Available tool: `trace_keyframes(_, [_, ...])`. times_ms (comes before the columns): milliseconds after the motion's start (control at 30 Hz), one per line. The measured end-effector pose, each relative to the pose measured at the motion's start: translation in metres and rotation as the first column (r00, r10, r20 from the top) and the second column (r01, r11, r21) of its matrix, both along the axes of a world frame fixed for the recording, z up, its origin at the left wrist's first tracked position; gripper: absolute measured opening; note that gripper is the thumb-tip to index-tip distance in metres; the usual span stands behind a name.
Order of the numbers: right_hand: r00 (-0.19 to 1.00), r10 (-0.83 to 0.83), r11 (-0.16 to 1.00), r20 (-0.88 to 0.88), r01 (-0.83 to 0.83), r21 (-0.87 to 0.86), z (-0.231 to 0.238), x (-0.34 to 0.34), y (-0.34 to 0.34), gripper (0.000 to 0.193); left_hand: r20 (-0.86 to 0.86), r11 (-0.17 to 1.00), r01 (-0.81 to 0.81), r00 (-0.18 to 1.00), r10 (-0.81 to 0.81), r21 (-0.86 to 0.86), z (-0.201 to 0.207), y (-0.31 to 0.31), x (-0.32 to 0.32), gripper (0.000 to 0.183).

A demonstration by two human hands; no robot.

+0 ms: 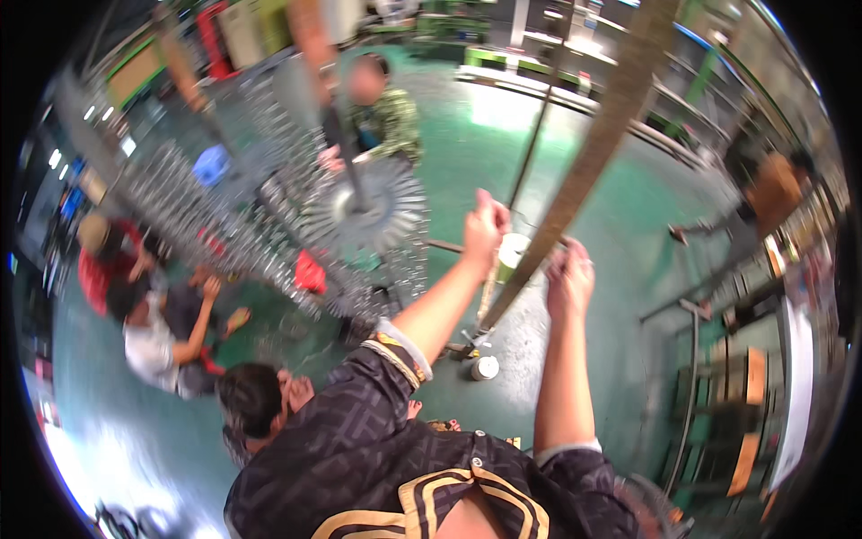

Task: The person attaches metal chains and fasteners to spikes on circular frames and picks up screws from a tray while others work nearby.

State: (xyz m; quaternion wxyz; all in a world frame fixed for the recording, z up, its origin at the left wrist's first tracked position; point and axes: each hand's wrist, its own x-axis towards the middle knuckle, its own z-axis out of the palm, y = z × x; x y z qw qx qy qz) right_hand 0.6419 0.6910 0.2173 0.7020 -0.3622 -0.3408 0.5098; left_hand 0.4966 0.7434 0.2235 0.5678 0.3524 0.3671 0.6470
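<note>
My left hand [485, 226] is raised in front of me with its fingers curled closed, beside a thin dark rod [534, 135]. What it grips, if anything, is too small to make out. My right hand [570, 274] is on the other side of a tall brownish metal post [593, 153], its fingertips pinched together close to the post's edge. Anything between those fingers is hidden or blurred. Between the hands, partly behind the post, is a pale green and white container [513, 250]. A small white can [485, 368] stands on the floor near the post's foot.
Left of my arms stands a frame of shiny metal pieces with a finned metal wheel [364, 211], a red bag [310, 272] and a blue bag [213, 166]. Several people crouch or sit around it, one close by my left arm. Another person walks at the right, near racks [745, 377].
</note>
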Motion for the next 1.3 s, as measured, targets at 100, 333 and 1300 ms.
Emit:
trace_keyframes(100, [0.962, -0.069, 0.997, 0.265, 0.075, -0.013, 0.018, -0.003, -0.039, 0.019, -0.335, 0.981, -0.041, 0.937, 0.103, 0.190, -0.007, -0.036, -0.001, 0.060])
trace_keyframes(333, [0.741, -0.060, 0.960, 0.669, -0.140, 0.242, 0.022, -0.024, -0.073, 0.024, -0.663, 0.889, 0.093, 0.702, 0.261, 0.448, -0.003, -0.087, -0.024, 0.026])
trace_keyframes(1300, [0.468, 0.216, 0.973, 0.857, -0.175, -0.149, 0.052, -0.009, -0.056, 0.031, -0.653, 0.830, 0.234, 0.733, 0.191, 0.506, 0.030, -0.106, -0.032, 0.013])
